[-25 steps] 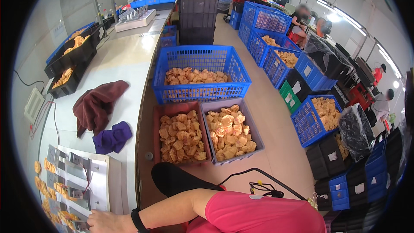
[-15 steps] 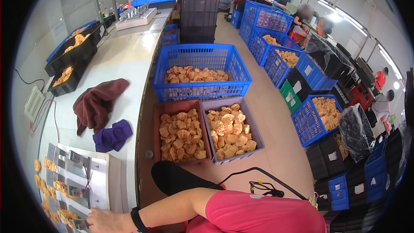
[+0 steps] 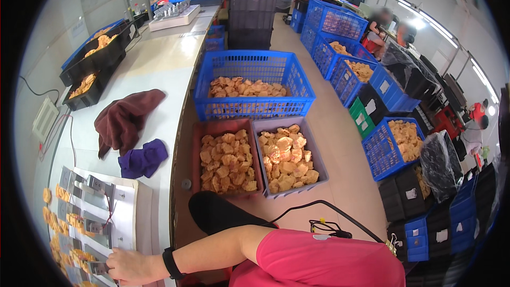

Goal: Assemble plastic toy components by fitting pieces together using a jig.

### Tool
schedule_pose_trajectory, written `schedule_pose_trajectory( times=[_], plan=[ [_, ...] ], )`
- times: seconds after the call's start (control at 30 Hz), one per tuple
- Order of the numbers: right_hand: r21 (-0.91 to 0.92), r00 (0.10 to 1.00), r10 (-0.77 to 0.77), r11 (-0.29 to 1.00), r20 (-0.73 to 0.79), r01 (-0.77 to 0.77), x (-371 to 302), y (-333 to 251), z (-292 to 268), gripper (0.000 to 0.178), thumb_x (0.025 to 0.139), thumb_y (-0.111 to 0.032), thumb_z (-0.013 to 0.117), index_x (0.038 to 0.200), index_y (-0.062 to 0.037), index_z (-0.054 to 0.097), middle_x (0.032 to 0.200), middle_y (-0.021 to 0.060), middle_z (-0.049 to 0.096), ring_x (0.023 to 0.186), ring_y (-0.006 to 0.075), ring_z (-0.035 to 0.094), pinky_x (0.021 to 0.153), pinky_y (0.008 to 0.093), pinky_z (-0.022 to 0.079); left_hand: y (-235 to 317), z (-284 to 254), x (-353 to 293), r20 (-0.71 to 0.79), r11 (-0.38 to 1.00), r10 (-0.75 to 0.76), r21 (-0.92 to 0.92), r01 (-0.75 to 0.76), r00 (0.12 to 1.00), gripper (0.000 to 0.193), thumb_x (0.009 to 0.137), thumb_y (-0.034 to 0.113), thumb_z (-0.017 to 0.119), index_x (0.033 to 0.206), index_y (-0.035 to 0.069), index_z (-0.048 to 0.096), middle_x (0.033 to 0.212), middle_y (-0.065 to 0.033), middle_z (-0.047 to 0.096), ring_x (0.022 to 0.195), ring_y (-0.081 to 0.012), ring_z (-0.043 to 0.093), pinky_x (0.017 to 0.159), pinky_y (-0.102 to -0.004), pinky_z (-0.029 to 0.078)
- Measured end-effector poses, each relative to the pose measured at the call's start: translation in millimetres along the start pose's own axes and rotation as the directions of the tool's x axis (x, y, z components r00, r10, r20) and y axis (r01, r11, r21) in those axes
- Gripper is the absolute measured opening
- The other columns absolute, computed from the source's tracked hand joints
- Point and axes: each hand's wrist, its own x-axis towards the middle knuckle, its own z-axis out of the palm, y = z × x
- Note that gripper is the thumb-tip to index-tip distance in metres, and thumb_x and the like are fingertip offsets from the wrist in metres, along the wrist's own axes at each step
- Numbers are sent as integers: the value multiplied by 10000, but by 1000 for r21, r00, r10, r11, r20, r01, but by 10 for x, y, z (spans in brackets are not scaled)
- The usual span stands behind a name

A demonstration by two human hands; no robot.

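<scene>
My right hand (image 3: 132,267) reaches in from the lower edge, a black band on its wrist and a pink sleeve above. Its fingers are curled at the end of a grey metal block (image 3: 99,268) on the white bench fixture (image 3: 125,218); what they pinch, if anything, is hidden. Similar metal blocks (image 3: 98,227) stand in a row on that fixture, with thin wires beside them. Along its left side lie several small orange-yellow pieces (image 3: 56,220), some of them against the blocks. My left hand is out of view.
A brown cloth (image 3: 127,122) and a purple cloth (image 3: 143,158) lie on the white bench. Beside it stand a red-brown bin (image 3: 197,151), a grey bin (image 3: 317,183) and a blue crate (image 3: 255,109), all holding orange-yellow pieces. Stacked crates (image 3: 382,154) line the right; a black cable (image 3: 319,202) arches near my sleeve.
The whole view has shifted slightly, so the bench and bins sit a little higher and further right. My right hand stays at the same metal block.
</scene>
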Motion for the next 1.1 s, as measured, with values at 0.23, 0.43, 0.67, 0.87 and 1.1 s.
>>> schedule_pose_trajectory(
  times=[0.23, 0.43, 0.67, 0.87, 1.1],
  plan=[
    [-31, 999, 2, 1000, 33, -1, 19, -29, -131, 145, 707, -209, 701, 652, -98, 627, 727, 61, 595, 760, 255, 608, 775, 394, 454, -96, 31, -82, -120, 993, 15, -112, -29, 993, 304, 906, 174, 751, 1086, -51, 654, 979, -143, 661, 885, -206, 595, 818, -338, 541],
    [-17, 995, 4, 1000, 101, -3, 66, -45, -286, 133, 709, -208, 701, 664, -109, 625, 723, 68, 600, 750, 280, 619, 756, 425, 484, -82, -27, -69, -32, 996, 69, -62, -71, 997, 292, 924, 196, 731, 1053, -59, 675, 959, -135, 668, 853, -206, 602, 784, -333, 518],
    [27, 977, -6, 1000, 213, 0, 111, -75, -498, 164, 775, -201, 712, 737, -92, 595, 767, 82, 597, 779, 307, 602, 738, 412, 470, -404, 74, 8, 52, 979, 76, -191, -65, 996, 192, 980, 125, 586, 1062, -47, 600, 1106, -102, 509, 995, -218, 535, 931, -340, 462],
    [-2, 975, -37, 999, 218, 38, 125, -142, -532, 183, 767, -196, 731, 723, -73, 601, 726, 97, 618, 742, 312, 632, 694, 415, 497, -228, 87, -61, 41, 980, 7, -199, 1, 999, 181, 917, 114, 608, 1052, -4, 634, 1132, -131, 545, 1107, -280, 503, 964, -395, 432],
    [-46, 954, 14, 999, 300, -1, 124, -114, -604, 198, 814, -213, 731, 774, -86, 585, 783, 68, 593, 785, 277, 595, 759, 380, 460, -173, 153, -43, 12, 983, -2, -182, 4, 1000, 160, 902, 111, 624, 1025, 13, 649, 1128, -121, 557, 1126, -284, 493, 947, -389, 444]
  ],
)
